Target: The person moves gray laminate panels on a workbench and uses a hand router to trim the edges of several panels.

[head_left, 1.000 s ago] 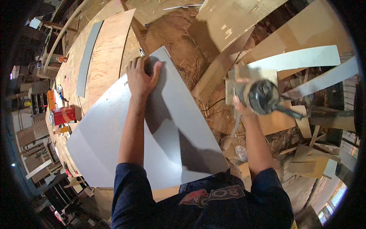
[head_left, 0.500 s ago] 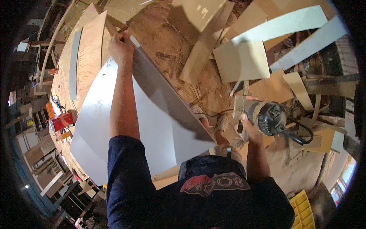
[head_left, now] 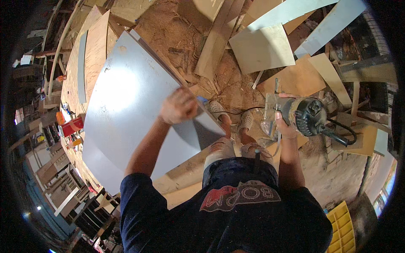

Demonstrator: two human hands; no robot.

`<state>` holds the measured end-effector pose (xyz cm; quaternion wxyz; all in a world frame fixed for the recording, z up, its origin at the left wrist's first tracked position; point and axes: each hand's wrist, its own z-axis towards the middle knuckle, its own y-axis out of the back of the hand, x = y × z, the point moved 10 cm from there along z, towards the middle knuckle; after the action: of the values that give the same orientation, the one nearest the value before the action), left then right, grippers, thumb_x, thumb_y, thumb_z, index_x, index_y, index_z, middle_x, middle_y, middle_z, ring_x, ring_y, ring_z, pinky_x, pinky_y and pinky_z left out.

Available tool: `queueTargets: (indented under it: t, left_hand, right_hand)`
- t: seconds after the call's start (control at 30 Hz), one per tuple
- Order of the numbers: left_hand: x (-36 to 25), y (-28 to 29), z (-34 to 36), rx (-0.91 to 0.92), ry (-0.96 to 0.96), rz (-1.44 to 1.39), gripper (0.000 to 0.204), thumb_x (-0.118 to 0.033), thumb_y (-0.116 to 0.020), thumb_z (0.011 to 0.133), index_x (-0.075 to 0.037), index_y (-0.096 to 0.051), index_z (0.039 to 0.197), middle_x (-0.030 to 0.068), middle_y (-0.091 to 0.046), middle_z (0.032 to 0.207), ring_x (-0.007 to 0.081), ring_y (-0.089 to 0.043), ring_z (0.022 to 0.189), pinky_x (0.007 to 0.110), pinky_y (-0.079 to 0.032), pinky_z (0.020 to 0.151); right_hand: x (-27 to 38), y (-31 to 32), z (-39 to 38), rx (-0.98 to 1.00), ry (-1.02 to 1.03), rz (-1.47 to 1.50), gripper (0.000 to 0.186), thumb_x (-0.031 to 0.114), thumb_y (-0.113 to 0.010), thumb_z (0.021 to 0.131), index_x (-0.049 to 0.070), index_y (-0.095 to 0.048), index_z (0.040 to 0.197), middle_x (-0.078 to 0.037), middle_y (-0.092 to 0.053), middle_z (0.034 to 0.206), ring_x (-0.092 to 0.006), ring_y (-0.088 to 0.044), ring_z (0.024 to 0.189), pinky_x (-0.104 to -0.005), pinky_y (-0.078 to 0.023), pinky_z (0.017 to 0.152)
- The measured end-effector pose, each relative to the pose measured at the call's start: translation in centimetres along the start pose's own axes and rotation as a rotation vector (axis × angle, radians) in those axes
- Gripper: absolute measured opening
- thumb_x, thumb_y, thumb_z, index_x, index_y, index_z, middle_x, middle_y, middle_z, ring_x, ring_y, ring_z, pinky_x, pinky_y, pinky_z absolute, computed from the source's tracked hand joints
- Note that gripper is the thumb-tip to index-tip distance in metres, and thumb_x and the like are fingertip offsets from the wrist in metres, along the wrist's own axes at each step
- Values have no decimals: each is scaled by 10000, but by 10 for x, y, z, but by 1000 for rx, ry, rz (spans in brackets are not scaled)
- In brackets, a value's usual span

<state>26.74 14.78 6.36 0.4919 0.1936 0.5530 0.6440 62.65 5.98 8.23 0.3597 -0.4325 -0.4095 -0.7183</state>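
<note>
In my right hand (head_left: 287, 126) is a trim router (head_left: 307, 116) with a black motor body and a clear base plate, held out to my right, apart from the sheet. My left hand (head_left: 181, 105), blurred by motion, is over the right edge of a large grey laminate sheet (head_left: 126, 122). Its fingers look curled, but whether they grip anything cannot be made out. The sheet lies on the workbench in front of me, its far corner narrowing to a point. Along its right edge runs a narrow strip of board.
A black cord trails from the router. On the workbench (head_left: 71, 90) lie a narrow grey strip (head_left: 82, 67), a plywood piece (head_left: 97, 50) and a red box (head_left: 71, 126). Offcut panels (head_left: 263, 48) litter the sawdust-covered floor beyond my feet. A yellow crate (head_left: 341, 227) stands at lower right.
My left hand has come back from the sheet's far corner along its right edge towards me. The router has shifted slightly right and stays in my right hand.
</note>
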Motion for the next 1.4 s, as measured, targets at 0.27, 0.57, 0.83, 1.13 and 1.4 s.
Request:
queueTargets:
  t: [0.27,0.57,0.83,1.13,1.4]
  left_hand:
    - [-64,-19,-6,-14,55,11,271,-189,-815,776,-84,-713,1004,84,-715,1054,292,-698,1029,515,-541,1042]
    - [-146,-58,-17,117,-31,-115,412,-281,-840,782,-74,-692,1106,95,-678,1140,307,-641,1176,509,-466,1154]
    - [-170,-74,-27,189,-34,-49,340,-166,-709,847,-90,-694,1178,80,-666,1176,291,-630,1207,441,-511,1090]
    - [-222,-96,-11,10,547,-604,439,-325,-831,914,-56,-685,1228,136,-724,1063,316,-724,973,410,-587,875]
    - [-271,-172,2,-74,849,-1049,354,-300,-809,964,-20,-720,1162,156,-738,1005,236,-735,866,366,-584,777]
  right_hand:
    - [19,21,-13,44,78,26,455,117,-829,777,81,-640,1189,-78,-699,1187,-204,-637,1055,-376,-511,949]
    - [28,30,-27,51,128,76,484,248,-838,847,34,-613,1218,-140,-703,1162,-241,-663,1045,-386,-535,936]
    - [51,22,-29,75,177,112,487,111,-816,806,63,-649,1261,-53,-684,1132,-168,-647,1014,-352,-537,910]
    - [50,21,-19,-8,152,75,483,109,-817,806,66,-661,1261,-37,-685,1084,-149,-637,962,-331,-532,873]
    - [65,11,1,-133,249,71,349,103,-760,874,24,-673,1203,-91,-686,1156,-208,-641,1021,-361,-516,943]
